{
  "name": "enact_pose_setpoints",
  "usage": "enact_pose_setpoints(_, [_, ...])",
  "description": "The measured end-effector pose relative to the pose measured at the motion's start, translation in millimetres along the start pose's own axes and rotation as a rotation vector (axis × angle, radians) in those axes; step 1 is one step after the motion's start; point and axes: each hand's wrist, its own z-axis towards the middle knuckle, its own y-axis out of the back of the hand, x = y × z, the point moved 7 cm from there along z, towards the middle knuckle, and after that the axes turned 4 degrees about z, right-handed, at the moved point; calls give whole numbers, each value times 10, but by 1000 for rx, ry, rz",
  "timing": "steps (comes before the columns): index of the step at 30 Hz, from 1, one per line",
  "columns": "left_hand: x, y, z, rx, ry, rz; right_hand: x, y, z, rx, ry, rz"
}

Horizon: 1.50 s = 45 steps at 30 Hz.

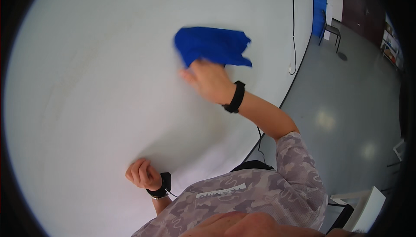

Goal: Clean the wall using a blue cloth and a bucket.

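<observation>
The blue cloth [212,44] is best spread flat by the right hand [212,81] (grip cannot be told); left hand [143,174] loosely clenched.

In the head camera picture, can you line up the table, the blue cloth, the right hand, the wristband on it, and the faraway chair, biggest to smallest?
1. White table
2. Blue cloth
3. Right hand
4. Black wristband and dark chair: too close to rank; the chair is much farther away.
</observation>
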Motion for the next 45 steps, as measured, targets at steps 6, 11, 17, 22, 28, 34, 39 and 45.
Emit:
enact_pose_setpoints(6, [28, 16, -45, 5, 8, -3, 2, 420, 412, -103, 42, 80])
enact_pose_setpoints(11, [-25, -8, 7, -7, 0, -21, -382, 649, 546, -354, -10, -89])
enact_pose_setpoints(17, [24, 27, -20, -9, -2, 1, -139, 520, 484, -121, -32, 143])
enact_pose_setpoints(22, [-20, -5, -7, -16, 3, -22, -649, 914, 749, -359, -32, 14])
enact_pose_setpoints(28, [-21, 6, 28, -14, -6, 7, -165, 640, 721, -332, 96, -148])
enact_pose_setpoints(34, [3, 33, 5, -5, 0, 7, -421, 725, 780, -157, -171, 8])
enact_pose_setpoints(39, [-43, -10, 33, -9, -2, -16, -1147, 1053, 871, -486, -133, -73])
enact_pose_setpoints(45, [-14, 40, 26, -16, -3, 15, -437, 733, 754, -346, -55, -289])
